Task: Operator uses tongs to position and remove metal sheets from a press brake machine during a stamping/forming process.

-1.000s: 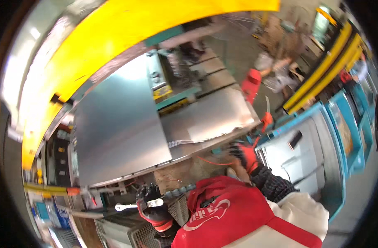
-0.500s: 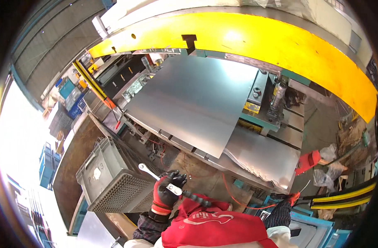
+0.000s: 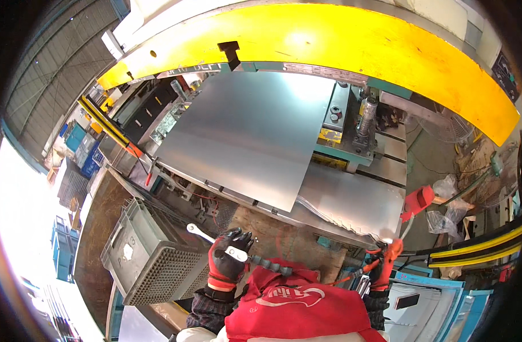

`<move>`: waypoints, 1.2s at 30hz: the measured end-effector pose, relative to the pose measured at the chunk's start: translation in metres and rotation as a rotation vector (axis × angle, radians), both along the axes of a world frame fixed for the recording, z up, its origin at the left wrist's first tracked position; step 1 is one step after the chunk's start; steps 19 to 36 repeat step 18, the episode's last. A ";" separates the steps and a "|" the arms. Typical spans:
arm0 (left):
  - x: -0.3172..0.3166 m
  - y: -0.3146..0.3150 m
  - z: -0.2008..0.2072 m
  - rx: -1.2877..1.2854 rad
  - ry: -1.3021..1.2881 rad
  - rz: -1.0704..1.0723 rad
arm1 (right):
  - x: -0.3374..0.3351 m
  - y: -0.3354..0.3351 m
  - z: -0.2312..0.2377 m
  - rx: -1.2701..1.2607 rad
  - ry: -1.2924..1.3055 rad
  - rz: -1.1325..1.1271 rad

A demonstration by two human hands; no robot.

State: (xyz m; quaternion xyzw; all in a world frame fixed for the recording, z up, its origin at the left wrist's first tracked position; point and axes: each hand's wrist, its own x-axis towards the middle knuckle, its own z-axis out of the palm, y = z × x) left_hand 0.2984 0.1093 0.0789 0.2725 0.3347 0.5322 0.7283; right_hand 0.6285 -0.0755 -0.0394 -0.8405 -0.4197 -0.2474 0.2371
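Note:
My left hand (image 3: 227, 261), in a red and black glove, is closed around a silver ratchet spanner (image 3: 201, 232) above the floor in front of the press. A black ribbed piece (image 3: 269, 265) sticks out to the right beside it; whether it joins the spanner I cannot tell. At the right, my gloved right hand (image 3: 378, 267) grips an orange air blow gun (image 3: 393, 251) with a thin nozzle pointing up. Its orange hose (image 3: 346, 278) runs left. Silver metal tools (image 3: 362, 284) show just below that hand. Ahead, a large flat metal sheet (image 3: 249, 137) lies on the press bed.
A yellow beam (image 3: 306, 40) spans the press above the sheet. More thin sheets (image 3: 352, 196) lie at the bed's right front. A grey plastic crate (image 3: 158, 256) stands tilted at the left. Yellow-black guards (image 3: 110, 125) flank the bed, and a red bracket (image 3: 418, 200) juts out at its right corner.
My right hand and the air blow gun have risen, the nozzle swinging more upright. My left hand keeps the spanner in nearly the same place. The whole view has shifted slightly.

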 end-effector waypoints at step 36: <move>-0.024 -0.014 -0.007 -0.011 -0.146 0.041 | -0.017 0.241 0.098 0.055 1.853 0.886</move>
